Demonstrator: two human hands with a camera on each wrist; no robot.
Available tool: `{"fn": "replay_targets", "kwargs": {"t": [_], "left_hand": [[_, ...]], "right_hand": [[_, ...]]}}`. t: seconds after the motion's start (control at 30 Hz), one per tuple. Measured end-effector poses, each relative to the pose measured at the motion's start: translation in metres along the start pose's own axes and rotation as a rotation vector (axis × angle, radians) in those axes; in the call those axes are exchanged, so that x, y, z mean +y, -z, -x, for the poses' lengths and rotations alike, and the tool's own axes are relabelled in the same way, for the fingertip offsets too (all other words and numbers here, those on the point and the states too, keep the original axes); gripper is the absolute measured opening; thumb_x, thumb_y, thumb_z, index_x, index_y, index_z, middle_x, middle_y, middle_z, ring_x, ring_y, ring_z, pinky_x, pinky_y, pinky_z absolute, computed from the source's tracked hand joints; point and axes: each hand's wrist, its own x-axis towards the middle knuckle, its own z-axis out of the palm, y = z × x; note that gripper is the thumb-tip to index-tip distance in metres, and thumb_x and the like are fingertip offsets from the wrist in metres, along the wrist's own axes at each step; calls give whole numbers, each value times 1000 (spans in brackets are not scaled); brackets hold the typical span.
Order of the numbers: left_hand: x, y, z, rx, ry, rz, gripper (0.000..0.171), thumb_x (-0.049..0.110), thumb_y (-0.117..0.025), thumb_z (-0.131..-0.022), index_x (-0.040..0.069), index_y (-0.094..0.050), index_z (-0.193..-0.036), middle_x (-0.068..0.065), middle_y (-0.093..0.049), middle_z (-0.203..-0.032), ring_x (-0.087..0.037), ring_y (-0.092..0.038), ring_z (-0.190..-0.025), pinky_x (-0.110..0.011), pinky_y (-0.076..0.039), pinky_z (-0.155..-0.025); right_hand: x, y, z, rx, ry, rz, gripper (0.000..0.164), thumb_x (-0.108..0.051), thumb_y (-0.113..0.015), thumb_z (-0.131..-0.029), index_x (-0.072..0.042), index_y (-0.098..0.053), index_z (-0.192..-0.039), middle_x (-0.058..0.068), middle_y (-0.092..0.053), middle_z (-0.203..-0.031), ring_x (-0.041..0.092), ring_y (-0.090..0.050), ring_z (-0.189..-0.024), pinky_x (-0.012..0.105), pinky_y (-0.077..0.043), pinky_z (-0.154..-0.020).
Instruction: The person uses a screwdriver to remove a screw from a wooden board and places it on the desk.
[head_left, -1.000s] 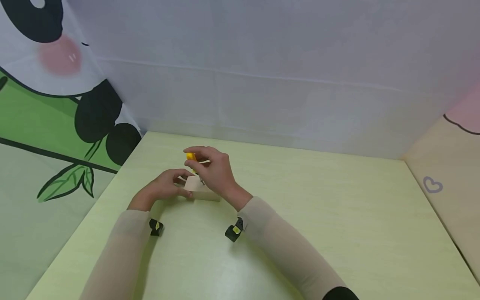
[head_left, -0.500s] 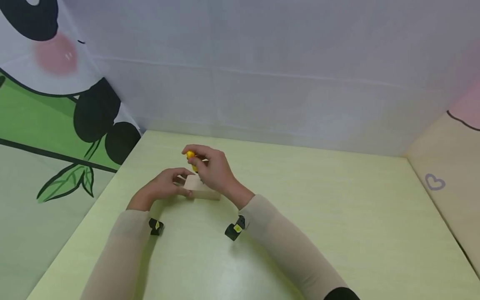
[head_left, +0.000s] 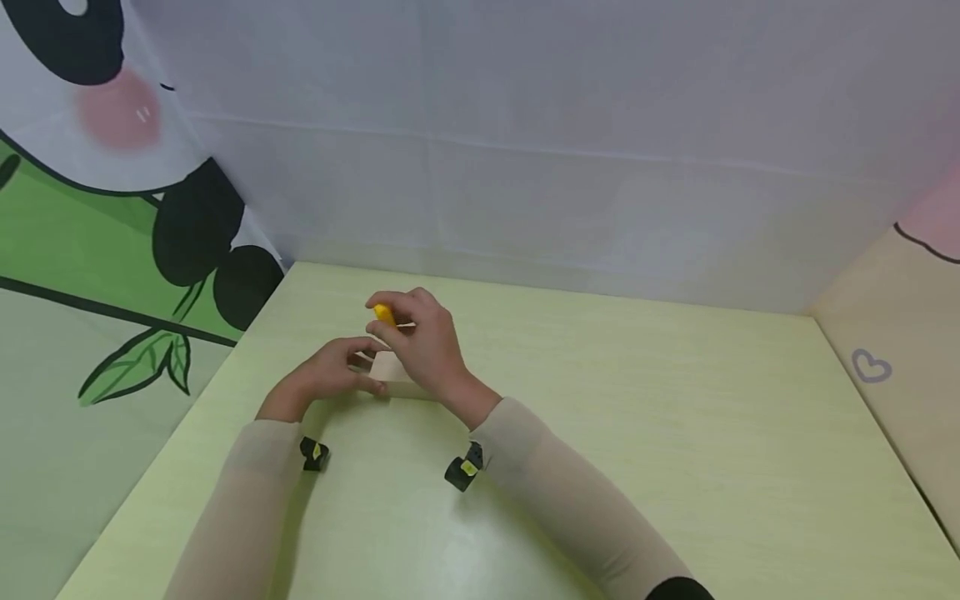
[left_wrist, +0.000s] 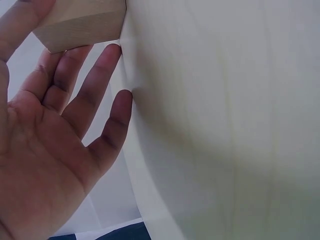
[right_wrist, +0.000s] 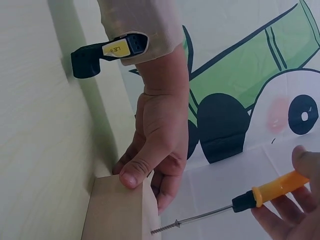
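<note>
A pale wooden block (head_left: 397,388) sits on the table between both hands. My left hand (head_left: 330,369) holds its left end, thumb on the near side and fingers behind; in the left wrist view two fingers stay off the block (left_wrist: 87,25). My right hand (head_left: 431,346) grips the yellow handle of a screwdriver (right_wrist: 277,191) with thumb and fingers. In the right wrist view the shaft meets the head of a screw (right_wrist: 166,228), whose point is at the block's upper face and whose thread is largely exposed. In the head view the right hand hides the shaft and screw.
The light wooden tabletop (head_left: 675,433) runs to a pale cloth backdrop (head_left: 562,225) behind. A cartoon-printed cloth (head_left: 150,275) hangs along the left edge, and a beige panel (head_left: 900,333) borders the right. Small black cameras (head_left: 315,454) are worn at both wrists.
My right hand and wrist have turned slightly, and the screwdriver's yellow handle has turned and shows less of its lower part. The left hand and the block stay in place.
</note>
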Motion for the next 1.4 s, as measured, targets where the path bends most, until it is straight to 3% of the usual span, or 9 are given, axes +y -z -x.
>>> {"fn": "replay_targets", "kwargs": {"t": [0.2,0.33,0.63,0.83,1.03,1.27,1.4], "left_hand": [[-1,-1,-1,-2,12,0,52,35,-84,-72,18,-63,-116,-7,-59,-128,-33,-58,-115,-48,-48,-96],[-1,-1,-2,-4,22,4,52,36,-84,-71,20,-62,-116,-6,-59,-128,-32,-58,-116,-47,-48,-96],[0,0,-2,-3,15,24,53,37,-85,-71,21,-62,-116,-5,-59,-128,-32,-58,-117,-48,-48,-97],[0,-1,-3,-3,16,35,52,37,-84,-71,21,-62,-116,-5,-58,-129,-32,-57,-118,-49,-47,-98],[1,-1,-4,-6,18,40,53,37,-84,-71,21,-62,-116,-5,-59,-127,-31,-58,-116,-48,-48,-96],[1,0,-5,-10,17,51,52,36,-84,-72,21,-62,-116,-5,-59,-127,-31,-58,-117,-47,-48,-95],[0,-1,-4,-4,24,35,56,38,-85,-71,21,-62,-119,-6,-57,-131,-32,-56,-119,-49,-47,-98]], "right_hand": [[3,1,-1,31,22,22,33,-17,-72,-87,-15,-66,-119,5,-63,-96,11,-69,-88,12,-53,-74],[6,2,-1,45,38,10,31,-15,-72,-87,-14,-64,-117,5,-68,-101,11,-70,-88,13,-53,-74],[9,5,-2,-4,72,-35,24,-14,-68,-90,-11,-66,-114,5,-69,-111,12,-68,-96,13,-53,-78],[12,7,-4,-8,95,-11,27,-12,-67,-90,-13,-63,-116,5,-70,-107,13,-70,-93,13,-53,-76],[12,10,-4,-33,98,-83,23,-7,-65,-91,-9,-66,-113,8,-69,-108,17,-69,-92,16,-54,-78],[10,13,-7,-83,70,-99,17,-3,-59,-94,-10,-64,-109,9,-71,-102,15,-69,-90,18,-53,-61],[10,12,-6,-69,69,-92,15,-7,-64,-91,-9,-64,-106,8,-65,-103,16,-66,-90,17,-55,-73]]}}
